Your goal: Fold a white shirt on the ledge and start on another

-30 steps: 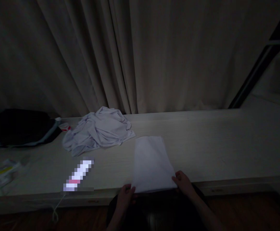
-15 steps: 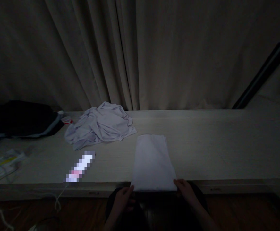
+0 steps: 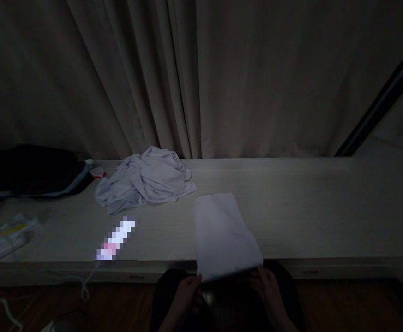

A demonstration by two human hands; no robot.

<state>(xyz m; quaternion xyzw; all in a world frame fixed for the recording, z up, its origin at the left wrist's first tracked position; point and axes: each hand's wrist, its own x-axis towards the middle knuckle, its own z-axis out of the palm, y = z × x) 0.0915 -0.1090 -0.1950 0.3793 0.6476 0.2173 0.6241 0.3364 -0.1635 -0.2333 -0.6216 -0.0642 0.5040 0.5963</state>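
Observation:
A folded white cloth (image 3: 224, 235) lies on the table, its near end hanging a little over the front edge. My left hand (image 3: 189, 293) pinches its near left corner between thumb and fingers. At the near right corner is my right hand (image 3: 266, 286), its fingertips closed at the cloth's edge and partly lost in the dark. Farther back on the left sits a crumpled pale shirt-like garment (image 3: 149, 177), touched by neither hand.
A lit, blurred-out phone (image 3: 116, 240) with a cable lies on the white table (image 3: 308, 207), left of the cloth. Dark clothing (image 3: 31, 170) and a plastic package (image 3: 7, 237) are at the far left. Curtains (image 3: 256, 78) hang behind the table.
The folded cloth has turned slightly, its near end shifting to the right. Both hands have moved right and a little nearer to me along with it.

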